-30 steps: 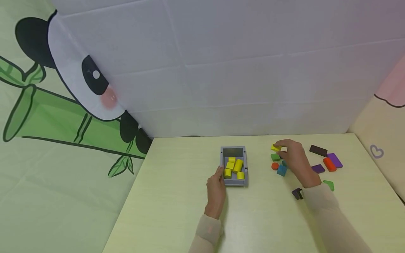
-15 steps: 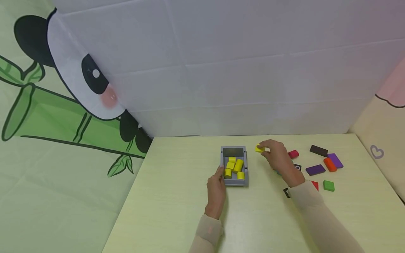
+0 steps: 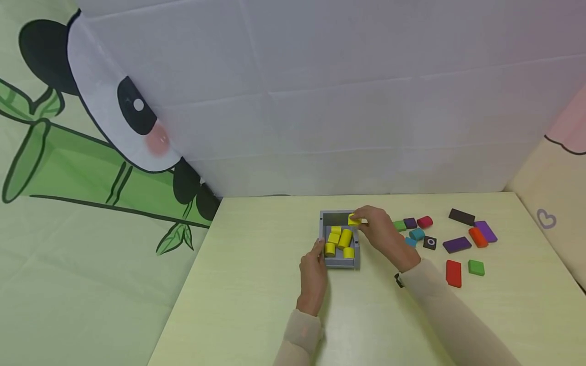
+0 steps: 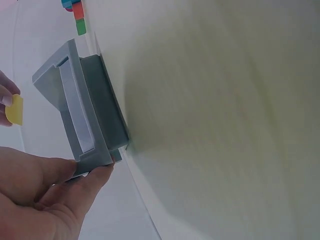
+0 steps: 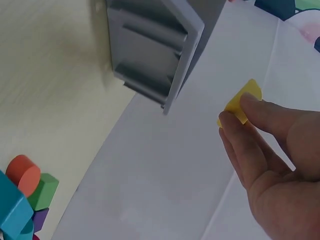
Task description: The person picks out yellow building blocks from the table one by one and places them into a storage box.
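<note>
My left hand pinches the left wall of a small grey box between thumb and fingers. The left wrist view shows the thumb and a finger on either side of an edge of this box. Inside it lie several yellow blocks, some of them cylinders. My right hand holds another yellow block over the far right corner of the box. In the right wrist view the thumb and fingertips pinch that yellow block, whose one edge looks rounded.
Loose blocks lie on the table right of the box: a red block, a green one, a black one, a purple one, an orange cylinder and others. A white cloth wall stands behind the table.
My right hand has carried the yellow block left from the loose blocks to above the box, uncovering several blocks. My left hand and the box stay in place.
</note>
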Tool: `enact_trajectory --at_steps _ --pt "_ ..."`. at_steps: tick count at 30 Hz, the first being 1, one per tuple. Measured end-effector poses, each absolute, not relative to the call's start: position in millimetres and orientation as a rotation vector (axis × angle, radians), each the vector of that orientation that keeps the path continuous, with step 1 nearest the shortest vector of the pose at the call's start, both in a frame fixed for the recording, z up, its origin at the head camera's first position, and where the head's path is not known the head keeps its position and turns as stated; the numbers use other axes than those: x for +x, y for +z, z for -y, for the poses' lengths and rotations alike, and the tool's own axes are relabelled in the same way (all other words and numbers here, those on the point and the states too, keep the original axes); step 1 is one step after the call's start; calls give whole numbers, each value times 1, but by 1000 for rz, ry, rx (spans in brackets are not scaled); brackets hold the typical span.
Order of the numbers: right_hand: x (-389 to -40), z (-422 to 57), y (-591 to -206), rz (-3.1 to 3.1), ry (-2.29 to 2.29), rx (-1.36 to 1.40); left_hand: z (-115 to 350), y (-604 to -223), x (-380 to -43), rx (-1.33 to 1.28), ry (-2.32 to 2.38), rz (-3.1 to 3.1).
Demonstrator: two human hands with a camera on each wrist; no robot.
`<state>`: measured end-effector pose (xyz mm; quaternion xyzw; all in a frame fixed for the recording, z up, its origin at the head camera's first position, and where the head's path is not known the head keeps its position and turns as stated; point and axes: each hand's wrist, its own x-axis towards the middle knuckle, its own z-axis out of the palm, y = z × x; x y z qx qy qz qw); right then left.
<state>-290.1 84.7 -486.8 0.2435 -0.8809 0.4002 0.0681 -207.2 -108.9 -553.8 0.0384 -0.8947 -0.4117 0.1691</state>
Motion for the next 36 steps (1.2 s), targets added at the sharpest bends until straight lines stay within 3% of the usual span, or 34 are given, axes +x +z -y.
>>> enact_trajectory --at_steps 36 --pt "-266 -43 -502 2752 1150 1004 109 -552 -207 102 -1098 2543"
